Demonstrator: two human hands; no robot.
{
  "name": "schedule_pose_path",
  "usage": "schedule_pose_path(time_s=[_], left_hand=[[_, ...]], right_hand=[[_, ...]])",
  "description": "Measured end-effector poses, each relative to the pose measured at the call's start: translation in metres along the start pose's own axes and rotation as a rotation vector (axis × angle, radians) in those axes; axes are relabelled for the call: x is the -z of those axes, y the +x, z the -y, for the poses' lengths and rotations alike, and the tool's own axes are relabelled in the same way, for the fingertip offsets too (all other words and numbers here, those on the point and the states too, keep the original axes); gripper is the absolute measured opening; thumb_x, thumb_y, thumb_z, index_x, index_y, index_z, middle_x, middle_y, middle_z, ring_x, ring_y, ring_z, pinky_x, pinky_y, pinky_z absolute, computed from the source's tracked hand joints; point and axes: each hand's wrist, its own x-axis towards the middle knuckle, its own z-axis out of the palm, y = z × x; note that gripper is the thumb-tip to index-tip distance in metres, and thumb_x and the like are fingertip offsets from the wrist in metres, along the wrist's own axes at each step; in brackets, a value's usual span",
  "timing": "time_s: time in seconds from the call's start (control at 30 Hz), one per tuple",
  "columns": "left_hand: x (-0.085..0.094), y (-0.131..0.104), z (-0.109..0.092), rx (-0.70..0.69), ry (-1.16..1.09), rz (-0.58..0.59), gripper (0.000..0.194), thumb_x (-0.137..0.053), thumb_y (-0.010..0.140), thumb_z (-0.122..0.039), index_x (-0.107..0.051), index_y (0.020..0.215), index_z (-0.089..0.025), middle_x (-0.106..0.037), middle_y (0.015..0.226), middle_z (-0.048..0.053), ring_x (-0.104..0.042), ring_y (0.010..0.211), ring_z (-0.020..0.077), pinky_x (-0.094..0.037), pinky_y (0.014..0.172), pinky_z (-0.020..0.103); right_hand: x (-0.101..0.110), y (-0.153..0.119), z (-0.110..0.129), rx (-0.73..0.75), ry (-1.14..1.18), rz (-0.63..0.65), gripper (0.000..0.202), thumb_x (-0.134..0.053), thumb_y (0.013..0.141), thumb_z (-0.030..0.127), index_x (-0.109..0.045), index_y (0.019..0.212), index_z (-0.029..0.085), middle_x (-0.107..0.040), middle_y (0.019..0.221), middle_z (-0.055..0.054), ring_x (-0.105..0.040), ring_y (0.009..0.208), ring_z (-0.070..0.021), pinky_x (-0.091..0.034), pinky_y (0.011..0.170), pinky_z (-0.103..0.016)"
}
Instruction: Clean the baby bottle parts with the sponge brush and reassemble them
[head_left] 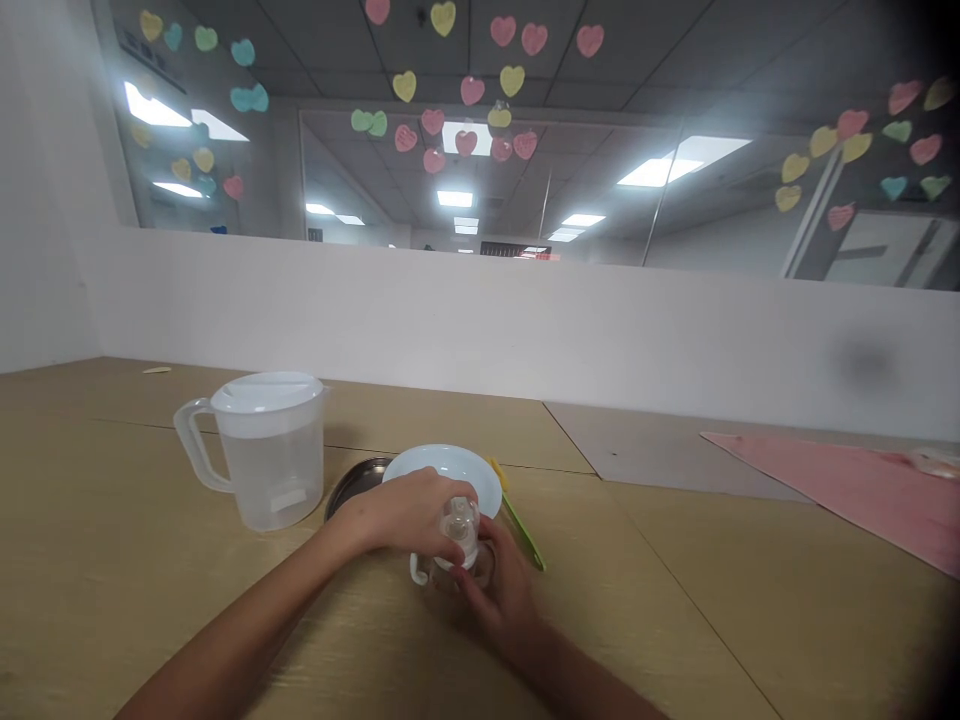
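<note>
A small baby bottle [460,520] with a clear domed cap and a white side handle is between my two hands, near the front of the table. My left hand [409,510] comes over from the left, its fingers and thumb closed around the clear cap. Around the lower right side of the bottle wraps my right hand [504,585], thumb toward the front. Fingers hide much of the bottle's body. Just behind the hands sits a pale bowl [442,460], partly covering a dark metal dish [352,488].
A translucent lidded jug [274,460] with its handle to the left stands left of the dishes. A slim green tool with a yellow end [525,528] lies right of the bowl. Farther right are a grey sheet [660,460] and a pink cloth [862,490]. A white wall rises behind.
</note>
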Motion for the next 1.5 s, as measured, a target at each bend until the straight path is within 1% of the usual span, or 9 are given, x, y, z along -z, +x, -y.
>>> schedule_pose_path(time_s=[0.23, 0.37, 0.5, 0.7, 0.9, 1.03, 1.23, 1.37, 1.5], left_hand=[[0.001, 0.004, -0.005, 0.075, 0.034, -0.034, 0.055, -0.068, 0.057, -0.044, -0.062, 0.111, -0.032, -0.066, 0.1, 0.0, -0.059, 0.089, 0.0223, -0.043, 0.068, 0.026], [0.002, 0.004, -0.003, 0.065, 0.027, 0.013, 0.061, -0.067, 0.059, -0.046, -0.059, 0.118, -0.03, -0.066, 0.103, 0.002, -0.06, 0.092, 0.0224, -0.044, 0.073, 0.027], [0.001, 0.002, -0.003, 0.059, 0.044, 0.002, 0.064, -0.067, 0.06, -0.046, -0.055, 0.121, -0.031, -0.066, 0.107, 0.003, -0.06, 0.094, 0.0238, -0.044, 0.073, 0.028], [0.0, 0.002, -0.007, 0.061, 0.121, -0.002, 0.058, -0.069, 0.059, -0.043, -0.059, 0.116, -0.031, -0.067, 0.097, 0.003, -0.061, 0.089, 0.0241, -0.043, 0.066, 0.028], [0.004, 0.007, -0.002, 0.034, 0.048, 0.031, 0.062, -0.069, 0.06, -0.044, -0.058, 0.118, -0.026, -0.068, 0.094, 0.003, -0.062, 0.089, 0.0224, -0.043, 0.068, 0.026], [0.004, 0.009, 0.003, 0.008, 0.017, 0.051, 0.059, -0.069, 0.06, -0.043, -0.06, 0.115, -0.025, -0.067, 0.093, 0.002, -0.061, 0.09, 0.021, -0.042, 0.065, 0.023], [-0.002, 0.007, 0.0, 0.045, 0.091, -0.016, 0.066, -0.068, 0.058, -0.047, -0.057, 0.12, -0.026, -0.066, 0.103, 0.005, -0.06, 0.095, 0.0241, -0.044, 0.07, 0.027], [-0.004, 0.007, 0.001, -0.005, 0.051, 0.025, 0.06, -0.068, 0.06, -0.047, -0.059, 0.116, -0.026, -0.067, 0.1, 0.004, -0.062, 0.089, 0.0218, -0.044, 0.068, 0.026], [-0.005, 0.007, 0.005, -0.008, 0.041, 0.0, 0.072, -0.069, 0.06, -0.049, -0.052, 0.126, -0.026, -0.066, 0.105, 0.006, -0.059, 0.098, 0.0239, -0.045, 0.077, 0.029]], right_hand=[[0.0, 0.001, 0.002, -0.003, 0.004, 0.021, 0.043, -0.055, 0.084, 0.034, -0.04, 0.121, 0.021, -0.059, 0.109, -0.011, -0.06, 0.099, -0.0255, -0.054, 0.078, -0.042], [-0.001, -0.001, -0.001, 0.028, -0.031, 0.008, 0.045, -0.056, 0.083, 0.034, -0.04, 0.122, 0.02, -0.059, 0.109, -0.011, -0.059, 0.101, -0.0267, -0.054, 0.078, -0.044], [-0.001, 0.0, 0.0, 0.024, -0.042, 0.015, 0.044, -0.056, 0.083, 0.033, -0.04, 0.122, 0.02, -0.059, 0.108, -0.011, -0.059, 0.1, -0.0264, -0.054, 0.078, -0.044], [-0.002, 0.001, 0.003, 0.04, -0.076, -0.021, 0.044, -0.055, 0.082, 0.033, -0.041, 0.122, 0.02, -0.061, 0.108, -0.01, -0.058, 0.105, -0.0265, -0.05, 0.087, -0.045], [-0.005, 0.001, 0.002, 0.077, -0.132, -0.069, 0.049, -0.053, 0.084, 0.032, -0.035, 0.128, 0.02, -0.059, 0.109, -0.01, -0.054, 0.111, -0.0276, -0.045, 0.094, -0.052], [-0.004, 0.0, 0.0, 0.078, -0.107, -0.068, 0.046, -0.054, 0.084, 0.033, -0.038, 0.126, 0.02, -0.059, 0.11, -0.01, -0.053, 0.113, -0.0277, -0.045, 0.094, -0.05], [-0.004, -0.004, -0.006, 0.048, -0.119, -0.047, 0.046, -0.055, 0.083, 0.037, -0.041, 0.123, 0.02, -0.06, 0.11, -0.011, -0.054, 0.112, -0.0286, -0.049, 0.089, -0.047], [-0.003, -0.003, -0.006, 0.046, -0.138, -0.049, 0.044, -0.055, 0.083, 0.039, -0.042, 0.121, 0.021, -0.06, 0.109, -0.011, -0.056, 0.108, -0.0279, -0.051, 0.086, -0.045], [0.002, -0.001, -0.005, 0.058, -0.161, -0.041, 0.045, -0.055, 0.082, 0.039, -0.042, 0.121, 0.021, -0.06, 0.109, -0.011, -0.057, 0.106, -0.0279, -0.051, 0.086, -0.045]])
